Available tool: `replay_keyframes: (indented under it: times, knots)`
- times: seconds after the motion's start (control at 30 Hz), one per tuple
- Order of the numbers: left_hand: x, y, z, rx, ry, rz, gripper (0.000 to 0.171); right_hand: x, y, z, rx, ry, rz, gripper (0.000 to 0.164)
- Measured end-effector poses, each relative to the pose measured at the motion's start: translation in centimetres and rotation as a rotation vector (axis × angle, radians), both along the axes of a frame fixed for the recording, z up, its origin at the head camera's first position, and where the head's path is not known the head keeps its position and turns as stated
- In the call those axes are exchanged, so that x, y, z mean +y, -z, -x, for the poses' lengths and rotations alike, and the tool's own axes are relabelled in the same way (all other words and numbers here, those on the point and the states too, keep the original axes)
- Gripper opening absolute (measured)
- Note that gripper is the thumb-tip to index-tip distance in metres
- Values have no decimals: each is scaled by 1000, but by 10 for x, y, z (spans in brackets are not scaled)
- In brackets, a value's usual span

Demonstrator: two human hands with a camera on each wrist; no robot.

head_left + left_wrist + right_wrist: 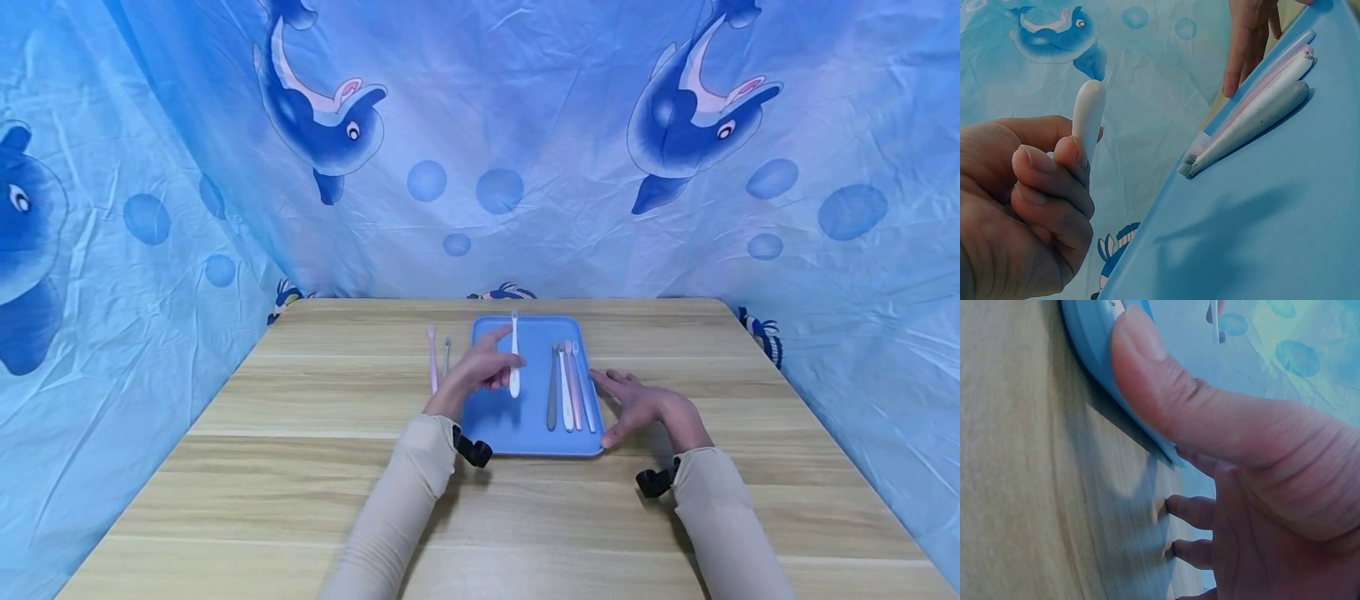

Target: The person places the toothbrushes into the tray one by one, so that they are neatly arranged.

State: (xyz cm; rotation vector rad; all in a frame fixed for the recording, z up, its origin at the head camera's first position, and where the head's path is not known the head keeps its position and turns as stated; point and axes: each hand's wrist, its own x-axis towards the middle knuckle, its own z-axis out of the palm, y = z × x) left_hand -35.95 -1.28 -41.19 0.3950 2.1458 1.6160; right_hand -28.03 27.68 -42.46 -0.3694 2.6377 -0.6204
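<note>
My left hand (483, 364) pinches a white toothbrush (514, 382) between thumb and fingers, above the left part of a blue tray (510, 437). Its head points to the far side, and the left wrist view shows the rounded handle end. Inside the tray's right half lie a grey toothbrush (552, 408), a white toothbrush (566, 400), a pink toothbrush (574, 396) and a light blue toothbrush (586, 400), side by side. At the tray's right edge my right hand (641, 407) is spread, thumb against the near corner and other fingertips down on the table in the right wrist view.
Left of the tray, a pink toothbrush (432, 358) and a blue-grey toothbrush (447, 350) lie on the wooden table (300, 475), partly behind the left hand. A blue curtain (450, 100) with printed dolphins hangs behind the table and at its sides.
</note>
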Motion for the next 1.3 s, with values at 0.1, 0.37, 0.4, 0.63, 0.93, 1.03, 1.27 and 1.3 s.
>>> replay_keyframes:
  times: [0.1, 0.37, 0.4, 0.63, 0.93, 1.03, 1.27, 1.3]
  knots:
    - [2, 2, 0, -5, 5, 2, 86, 0, 0, -1, 1, 2, -2, 130]
    - [10, 7, -2, 0, 1, 15, 87, -1, 0, -3, 1, 16, -6, 129]
    - [11, 7, -2, 0, 0, 12, 87, -1, 1, -3, 2, 16, -7, 129]
    - [18, 10, -5, -10, 3, 33, 86, 1, 2, -1, 7, 11, -6, 129]
    - [22, 15, -7, -19, 21, 50, 84, 1, 2, 0, 22, -3, -11, 130]
    - [24, 18, -6, -18, 26, 61, 84, 1, 2, 0, 23, -4, -12, 130]
    - [29, 21, -6, -32, 18, 64, 85, 0, 0, -1, 18, -3, -6, 130]
    - [30, 21, -6, -35, 17, 63, 85, 0, 0, -1, 18, -3, -6, 130]
